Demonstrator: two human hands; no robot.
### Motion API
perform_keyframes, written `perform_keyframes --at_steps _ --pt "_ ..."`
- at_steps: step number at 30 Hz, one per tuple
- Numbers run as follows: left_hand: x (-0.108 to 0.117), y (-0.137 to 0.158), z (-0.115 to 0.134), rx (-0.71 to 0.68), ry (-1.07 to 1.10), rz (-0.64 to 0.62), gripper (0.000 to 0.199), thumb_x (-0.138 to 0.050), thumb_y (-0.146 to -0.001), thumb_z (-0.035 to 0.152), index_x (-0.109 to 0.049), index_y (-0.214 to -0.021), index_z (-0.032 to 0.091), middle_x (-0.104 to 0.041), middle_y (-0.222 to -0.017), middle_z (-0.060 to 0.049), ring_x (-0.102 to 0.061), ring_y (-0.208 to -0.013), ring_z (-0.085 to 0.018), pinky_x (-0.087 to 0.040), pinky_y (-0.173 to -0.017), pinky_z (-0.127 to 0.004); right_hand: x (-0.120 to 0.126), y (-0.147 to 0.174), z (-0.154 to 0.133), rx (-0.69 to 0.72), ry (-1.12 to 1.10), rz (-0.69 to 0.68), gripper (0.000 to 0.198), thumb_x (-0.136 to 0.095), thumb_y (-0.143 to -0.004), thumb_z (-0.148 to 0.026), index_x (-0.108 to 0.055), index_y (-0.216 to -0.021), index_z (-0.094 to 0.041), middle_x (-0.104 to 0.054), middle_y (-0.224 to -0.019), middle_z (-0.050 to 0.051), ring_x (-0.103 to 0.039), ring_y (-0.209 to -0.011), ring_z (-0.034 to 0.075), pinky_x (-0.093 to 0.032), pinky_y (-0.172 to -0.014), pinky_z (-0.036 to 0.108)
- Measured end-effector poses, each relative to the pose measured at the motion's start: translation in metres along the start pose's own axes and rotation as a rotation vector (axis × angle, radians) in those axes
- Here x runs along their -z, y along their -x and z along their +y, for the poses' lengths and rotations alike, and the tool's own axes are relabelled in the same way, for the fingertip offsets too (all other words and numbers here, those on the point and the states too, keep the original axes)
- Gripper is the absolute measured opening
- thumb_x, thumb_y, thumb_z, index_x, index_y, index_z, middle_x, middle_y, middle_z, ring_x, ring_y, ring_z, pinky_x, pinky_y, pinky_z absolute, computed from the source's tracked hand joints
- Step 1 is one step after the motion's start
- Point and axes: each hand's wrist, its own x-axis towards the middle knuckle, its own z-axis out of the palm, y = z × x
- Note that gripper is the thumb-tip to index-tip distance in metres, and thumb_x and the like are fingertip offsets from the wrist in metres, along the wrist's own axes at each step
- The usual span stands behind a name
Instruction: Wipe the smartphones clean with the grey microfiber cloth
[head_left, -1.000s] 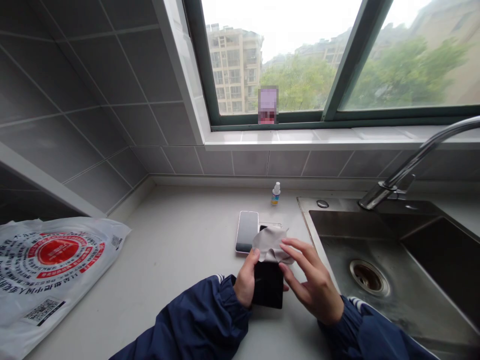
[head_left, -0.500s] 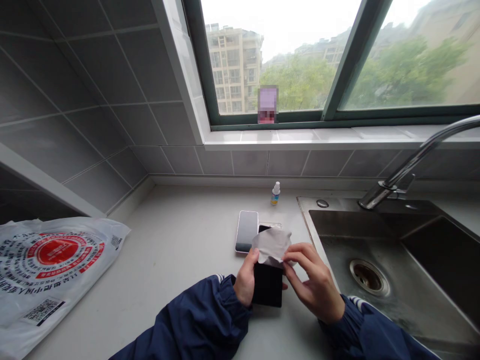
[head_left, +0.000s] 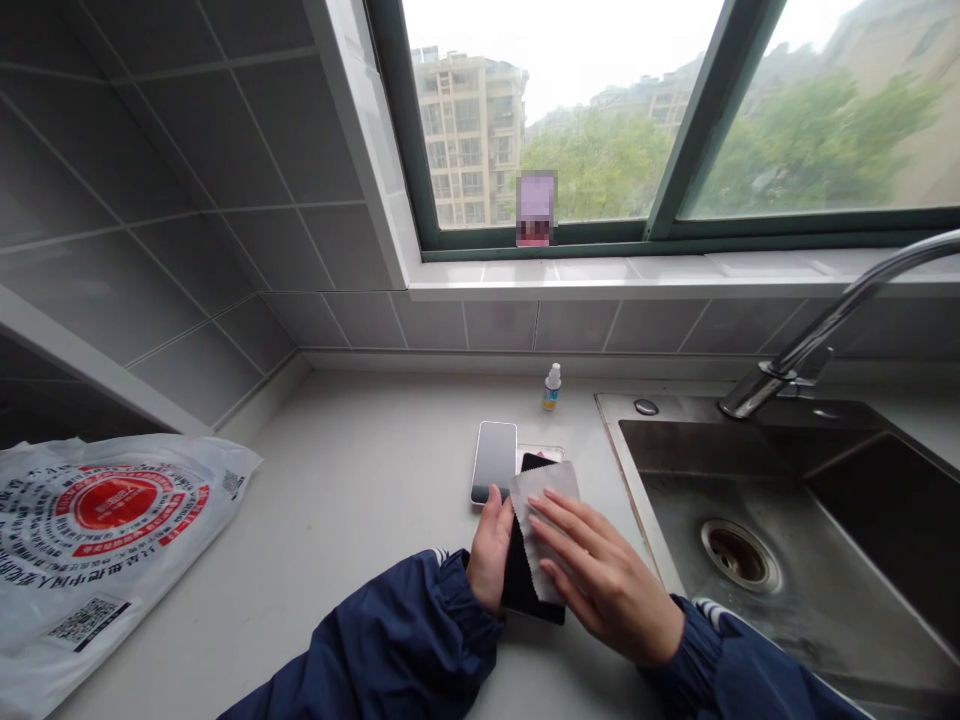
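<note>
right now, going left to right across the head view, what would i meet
White plastic bag → pale-edged phone lying on the counter → grey cloth → round metal cap on the sink rim → sink drain

Around the flat device (head_left: 517, 588), the left hand (head_left: 489, 560) sits at 9 o'clock and the right hand (head_left: 609, 575) at 3, upon the cloth (head_left: 531, 482) covering it. On the counter (head_left: 360, 540), the phone (head_left: 494, 455) lies at 11 and the bottle (head_left: 552, 388) stands at 12, before the window (head_left: 600, 150). The sink (head_left: 682, 480) is at 3, its faucet (head_left: 776, 365) at 2; the bag (head_left: 135, 535) lies far out at 9.
</note>
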Motion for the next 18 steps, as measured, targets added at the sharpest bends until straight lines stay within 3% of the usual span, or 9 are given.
perform_keyframes --at_steps 3,6,11,18 --pt "0.001 0.0 -0.001 0.027 -0.001 -0.02 0.074 -0.036 -0.092 0.065 -0.046 -0.143 0.013 -0.062 -0.13 -0.016 -0.049 -0.132 -0.031 -0.027 -0.116 -0.043 -0.002 -0.001 0.001 0.028 0.097 -0.157 0.058 -0.051 -0.096 -0.024 -0.034 -0.151 -0.013 -0.034 -0.156 0.012 -0.024 -0.147 0.031 -0.033 -0.116 0.052" --pt "0.003 0.0 -0.003 0.043 -0.008 -0.057 0.076 -0.032 -0.093 0.065 -0.044 -0.144 0.011 -0.059 -0.135 -0.016 -0.042 -0.138 -0.03 -0.02 -0.12 -0.042 -0.004 0.001 0.004 -0.002 0.153 -0.207 0.065 -0.047 -0.099 -0.032 -0.022 -0.155 -0.012 -0.024 -0.16 0.012 -0.017 -0.149 0.031 -0.029 -0.118 0.052" --pt "0.002 0.001 -0.007 0.015 -0.039 -0.171 0.069 -0.026 -0.097 0.058 -0.04 -0.147 0.012 -0.051 -0.146 -0.012 -0.031 -0.145 -0.026 -0.011 -0.122 -0.039 -0.009 0.003 0.009 -0.085 0.224 -0.198 0.069 -0.042 -0.101 -0.042 -0.014 -0.157 -0.012 -0.013 -0.162 0.013 -0.012 -0.149 0.033 -0.029 -0.117 0.052" --pt "-0.002 0.003 -0.01 0.005 -0.01 -0.215 0.063 -0.026 -0.099 0.052 -0.038 -0.148 0.013 -0.046 -0.15 -0.009 -0.031 -0.144 -0.024 -0.014 -0.123 -0.037 -0.012 0.003 0.011 -0.186 0.235 -0.116 0.069 -0.036 -0.102 -0.045 -0.011 -0.157 -0.013 -0.011 -0.163 0.012 -0.009 -0.15 0.033 -0.029 -0.116 0.052"
